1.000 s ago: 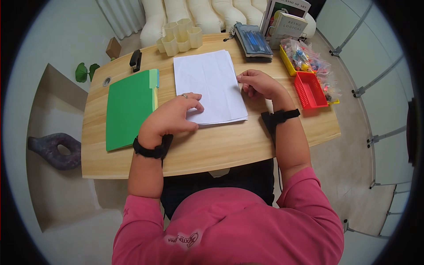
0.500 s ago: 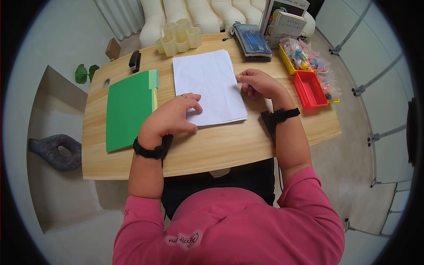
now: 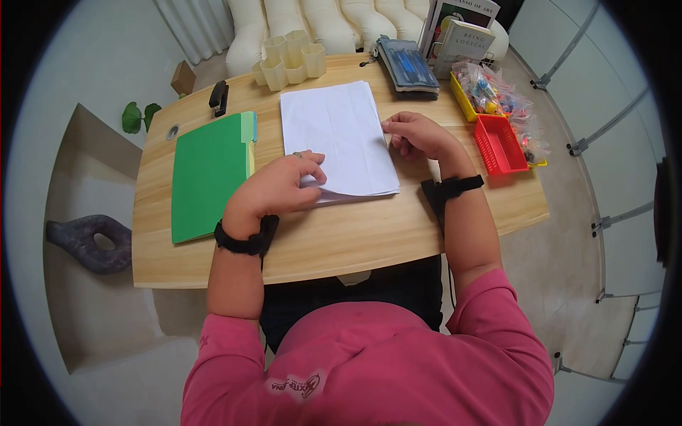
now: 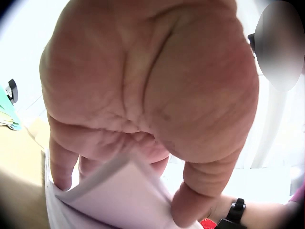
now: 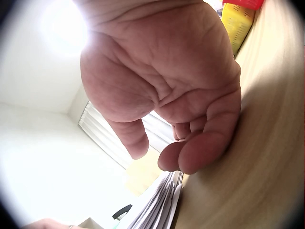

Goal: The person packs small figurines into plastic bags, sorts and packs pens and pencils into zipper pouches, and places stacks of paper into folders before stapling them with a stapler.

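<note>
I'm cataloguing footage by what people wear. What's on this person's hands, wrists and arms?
A slim ring is on the left hand; none shows on the right hand. Each wrist has a black strap with a dark, angular mount. The pink sleeves are short, and a thin dark cable hangs by the right forearm.

Light wood table, grommet at left. On it: green folder left, black stapler beyond it, white paper stack mid-table, cream honeycomb-shaped holder at far edge, blue-grey pouch far right, upright books beside it, red basket and yellow basket along right edge.
</note>
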Tool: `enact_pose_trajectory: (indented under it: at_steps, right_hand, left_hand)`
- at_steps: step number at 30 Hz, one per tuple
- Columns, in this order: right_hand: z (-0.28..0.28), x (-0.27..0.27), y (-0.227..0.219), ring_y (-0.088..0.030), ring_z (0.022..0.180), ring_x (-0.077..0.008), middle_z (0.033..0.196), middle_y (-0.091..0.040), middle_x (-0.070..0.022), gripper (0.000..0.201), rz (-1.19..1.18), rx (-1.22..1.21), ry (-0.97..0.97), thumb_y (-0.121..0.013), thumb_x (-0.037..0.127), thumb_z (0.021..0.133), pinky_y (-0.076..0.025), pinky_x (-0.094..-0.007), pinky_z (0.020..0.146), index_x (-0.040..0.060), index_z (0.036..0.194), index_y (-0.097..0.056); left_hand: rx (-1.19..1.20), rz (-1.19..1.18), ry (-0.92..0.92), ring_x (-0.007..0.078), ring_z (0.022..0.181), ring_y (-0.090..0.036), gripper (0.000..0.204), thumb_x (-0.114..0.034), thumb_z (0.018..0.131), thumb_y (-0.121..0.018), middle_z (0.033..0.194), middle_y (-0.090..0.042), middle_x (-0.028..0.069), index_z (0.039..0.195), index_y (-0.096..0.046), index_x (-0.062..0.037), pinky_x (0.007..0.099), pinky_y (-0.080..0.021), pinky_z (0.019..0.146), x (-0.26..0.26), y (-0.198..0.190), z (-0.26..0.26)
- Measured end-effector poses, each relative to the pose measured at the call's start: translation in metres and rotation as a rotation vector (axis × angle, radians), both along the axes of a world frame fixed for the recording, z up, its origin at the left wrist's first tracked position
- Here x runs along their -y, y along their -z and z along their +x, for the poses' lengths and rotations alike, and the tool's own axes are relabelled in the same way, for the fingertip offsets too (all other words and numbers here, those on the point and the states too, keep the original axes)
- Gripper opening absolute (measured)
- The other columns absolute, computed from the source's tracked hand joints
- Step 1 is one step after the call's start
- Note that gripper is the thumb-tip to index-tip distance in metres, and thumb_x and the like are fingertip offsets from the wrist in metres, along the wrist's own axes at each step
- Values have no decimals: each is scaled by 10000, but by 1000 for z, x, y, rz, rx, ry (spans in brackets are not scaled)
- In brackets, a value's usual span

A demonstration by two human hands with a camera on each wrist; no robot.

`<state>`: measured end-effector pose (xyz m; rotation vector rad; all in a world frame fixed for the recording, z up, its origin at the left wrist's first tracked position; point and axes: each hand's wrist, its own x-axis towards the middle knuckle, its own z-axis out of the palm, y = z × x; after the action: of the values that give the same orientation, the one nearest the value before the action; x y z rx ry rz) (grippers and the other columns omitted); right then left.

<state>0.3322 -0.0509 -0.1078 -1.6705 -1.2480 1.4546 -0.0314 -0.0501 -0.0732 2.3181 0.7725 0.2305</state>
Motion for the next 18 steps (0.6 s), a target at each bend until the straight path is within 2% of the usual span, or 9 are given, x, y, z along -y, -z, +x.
enact_pose_trajectory:
  at_steps: [2, 4, 8, 12, 14, 18]
  right_hand:
    - [-1, 2, -3, -646, 646, -120, 830, -660, 4, 383, 1, -3, 1, -752, 434, 1014, -531, -300, 563, 90, 1170, -686]
    - [-4, 4, -7, -631, 618, -100, 794, -659, 26, 342, -14, -19, 34, -733, 383, 1039, -503, -267, 534, 75, 1175, -671]
    - [-5, 5, -11, -651, 628, -117, 790, -668, 17, 354, -24, -2, 33, -705, 407, 1054, -507, -272, 537, 73, 1170, -675]
    - [-3, 6, -17, -697, 680, -145, 830, -715, -21, 428, -83, 71, 15, -688, 489, 1042, -505, -299, 557, 71, 1138, -700]
    - [-2, 6, -17, -713, 708, -157, 858, -739, -43, 463, -87, 102, 10, -692, 524, 1025, -510, -318, 577, 71, 1120, -721]
    - [-5, 6, -17, -714, 700, -142, 855, -743, -31, 459, -126, 100, 13, -685, 527, 1031, -476, -295, 566, 78, 1122, -710]
  left_hand:
    - [70, -193, -111, 351, 1387, -618, 292, -90, 870, -716, 1486, -641, 281, 1134, -775, 19, 379, -479, 1139, -3, 4, 0]
    - [97, -197, -94, 334, 1363, -638, 284, -67, 893, -688, 1460, -663, 273, 1146, -780, 21, 374, -491, 1123, -4, 4, -2]
    - [146, -202, -94, 280, 1276, -693, 306, -10, 937, -619, 1392, -723, 227, 1195, -783, 12, 360, -526, 1074, -2, -1, 1]
    - [238, -226, -183, 242, 1224, -713, 308, -3, 952, -617, 1354, -753, 187, 1213, -781, 11, 349, -537, 1057, 2, -8, 4]
    - [288, -302, -241, 193, 1132, -724, 285, -12, 961, -652, 1267, -787, 145, 1214, -779, 24, 324, -557, 1002, 1, -8, 3]
    - [222, -346, -241, 147, 1024, -721, 276, -14, 963, -684, 1141, -804, 100, 1217, -777, 39, 294, -572, 923, -1, -9, 2]
